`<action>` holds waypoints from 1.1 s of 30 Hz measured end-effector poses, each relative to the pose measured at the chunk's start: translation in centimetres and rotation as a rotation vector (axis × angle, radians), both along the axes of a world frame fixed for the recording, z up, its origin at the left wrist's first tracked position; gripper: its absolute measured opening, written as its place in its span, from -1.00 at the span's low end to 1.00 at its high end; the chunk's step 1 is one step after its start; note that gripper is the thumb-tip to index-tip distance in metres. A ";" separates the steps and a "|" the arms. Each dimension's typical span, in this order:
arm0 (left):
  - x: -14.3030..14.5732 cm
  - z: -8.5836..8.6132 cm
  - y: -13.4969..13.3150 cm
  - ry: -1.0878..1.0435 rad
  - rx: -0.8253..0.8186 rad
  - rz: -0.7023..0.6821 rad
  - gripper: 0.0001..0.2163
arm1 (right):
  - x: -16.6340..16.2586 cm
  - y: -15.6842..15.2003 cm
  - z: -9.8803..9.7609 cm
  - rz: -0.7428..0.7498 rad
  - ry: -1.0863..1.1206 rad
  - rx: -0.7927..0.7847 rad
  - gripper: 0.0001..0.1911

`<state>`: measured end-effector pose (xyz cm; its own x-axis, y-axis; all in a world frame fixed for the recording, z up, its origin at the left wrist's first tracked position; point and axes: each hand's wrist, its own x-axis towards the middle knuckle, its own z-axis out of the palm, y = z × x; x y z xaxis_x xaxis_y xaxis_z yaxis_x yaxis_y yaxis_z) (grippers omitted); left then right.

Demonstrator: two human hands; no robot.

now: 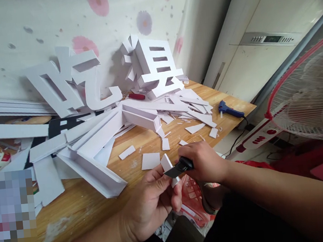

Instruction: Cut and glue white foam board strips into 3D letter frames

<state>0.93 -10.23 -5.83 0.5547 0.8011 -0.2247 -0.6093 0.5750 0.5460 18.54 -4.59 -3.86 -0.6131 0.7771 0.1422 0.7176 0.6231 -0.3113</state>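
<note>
Between the thumb and fingers of my left hand (153, 201) is a small strip of white foam board (167, 164), tilted near the table's front edge. My right hand (207, 162) is wrapped round the black handle of a utility knife (175, 170). Its dark blade lies across the strip, close to my left thumb. Just beyond my hands, a square white offcut (150, 161) and a smaller rectangular one (127, 152) lie flat on the wooden table (134, 137). An angled, open-sided white foam-board form (101, 176) rests to the left.
Two white foam-board characters (70, 82) (160, 64) lean against the flowered wall covering. Many white scraps (194, 108) are heaped below them, beside a red-handled tool (136, 96). A blue glue gun (230, 109) sits at the right edge. A fan (307, 91) stands at right.
</note>
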 end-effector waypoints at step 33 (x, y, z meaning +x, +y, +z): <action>0.5 -0.6 -0.4 0.501 0.100 0.128 -0.74 | 0.4 4.5 0.1 0.054 0.026 0.048 -0.78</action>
